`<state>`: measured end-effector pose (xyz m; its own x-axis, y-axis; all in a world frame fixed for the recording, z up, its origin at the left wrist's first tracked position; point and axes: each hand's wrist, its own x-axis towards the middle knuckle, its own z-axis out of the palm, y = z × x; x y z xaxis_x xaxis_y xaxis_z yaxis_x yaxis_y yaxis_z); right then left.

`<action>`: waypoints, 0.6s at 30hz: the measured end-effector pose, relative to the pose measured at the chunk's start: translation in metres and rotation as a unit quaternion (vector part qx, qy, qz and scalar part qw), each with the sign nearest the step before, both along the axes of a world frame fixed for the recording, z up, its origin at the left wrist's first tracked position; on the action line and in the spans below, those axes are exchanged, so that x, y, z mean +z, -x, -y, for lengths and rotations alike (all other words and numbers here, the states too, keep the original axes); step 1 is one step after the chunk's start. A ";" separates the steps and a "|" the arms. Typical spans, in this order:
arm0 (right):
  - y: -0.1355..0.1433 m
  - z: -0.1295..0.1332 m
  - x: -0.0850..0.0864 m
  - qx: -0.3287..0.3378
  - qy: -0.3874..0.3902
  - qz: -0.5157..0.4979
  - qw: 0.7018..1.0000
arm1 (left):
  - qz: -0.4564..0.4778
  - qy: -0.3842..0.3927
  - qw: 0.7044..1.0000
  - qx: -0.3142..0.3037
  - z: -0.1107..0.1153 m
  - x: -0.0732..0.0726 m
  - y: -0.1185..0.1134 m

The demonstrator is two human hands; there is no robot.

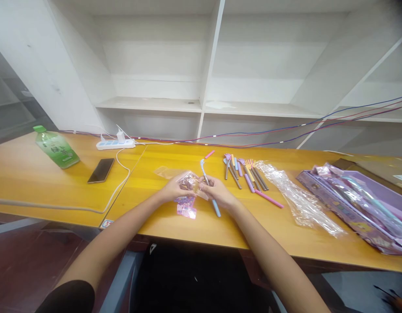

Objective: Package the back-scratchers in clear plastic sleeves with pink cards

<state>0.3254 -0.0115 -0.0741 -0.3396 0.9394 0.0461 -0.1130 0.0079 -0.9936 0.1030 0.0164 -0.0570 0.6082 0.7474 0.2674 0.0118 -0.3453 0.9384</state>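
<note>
Clear plastic wrap (189, 180), crinkled and shiny, is pinched in my left hand (176, 187). My right hand (217, 191) is closed around a blue back scratcher (216, 208), and its fingertips also meet the edge of the wrap. The scratcher's blue head points away from me, a metal shaft runs through the hand, and the blue handle sticks out below the palm. Beneath my left hand lie small pink and purple printed packets (187, 211). Several more back scratchers (248, 167), with purple and yellow hand-shaped heads, lie to the right of my hands.
A pink tube (209, 154) and a longer pink stick (269, 199) lie nearby. Further right are crumpled clear bags (297, 198) and a purple display box (344, 208) holding wrapped items. On the left are a phone (101, 170), a green bottle (56, 148) and a power strip (115, 144).
</note>
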 end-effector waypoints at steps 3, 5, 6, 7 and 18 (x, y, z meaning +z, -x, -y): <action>0.000 0.001 -0.001 0.002 0.009 0.012 1.000 | 0.000 0.014 1.000 -0.004 0.002 -0.001 0.000; 0.001 0.001 -0.002 0.013 0.010 0.017 1.000 | 0.002 0.033 0.999 -0.011 0.003 -0.003 -0.001; 0.000 0.001 -0.002 0.017 0.010 0.014 1.000 | 0.005 0.039 0.999 -0.010 0.003 -0.004 -0.001; 0.000 0.001 -0.002 0.017 0.011 0.007 1.000 | 0.009 0.040 0.999 -0.004 0.003 -0.004 -0.001; -0.033 -0.012 0.003 -0.167 -0.062 -0.037 0.983 | 0.135 0.009 0.978 0.159 -0.019 -0.003 0.002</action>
